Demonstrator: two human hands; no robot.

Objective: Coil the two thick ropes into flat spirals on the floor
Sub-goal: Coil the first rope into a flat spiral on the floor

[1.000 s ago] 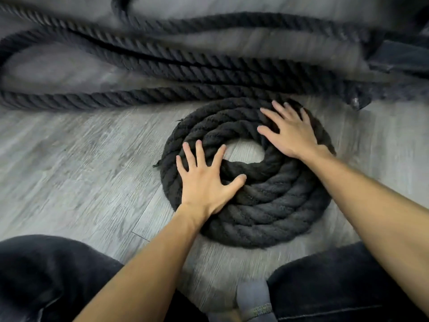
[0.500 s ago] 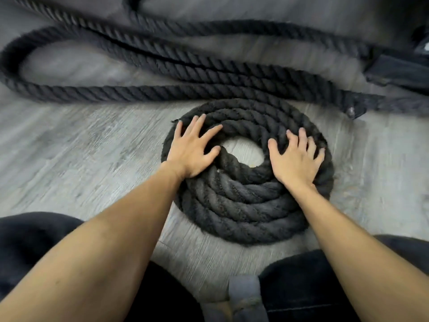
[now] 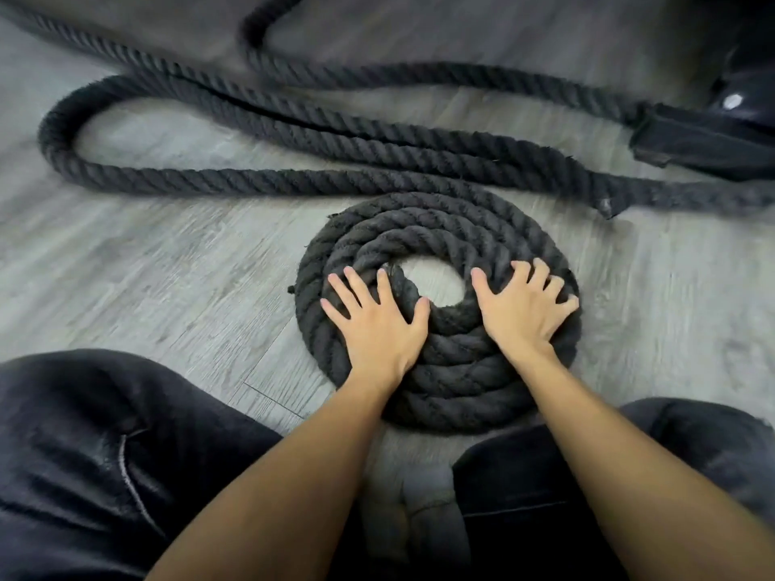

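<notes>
Black rope coil [image 3: 453, 371]: lies flat on the grey plank floor [image 3: 146, 266], just in front of the person's knees. Several turns, with a small bare gap at the centre.

Left hand [image 3: 377, 325]: spread flat, pressing the coil's left side, gripping nothing.

Right hand [image 3: 520, 312]: spread on the right side, fingertips slightly bent into the outer turns (no real grasp).

Step, as judged: turning the spiral to wind in slack.

Loose rope [image 3: 251, 182]: leaves the far edge and loops left. The next move probably calls for even downward pressure, so the turns stay level.
</notes>
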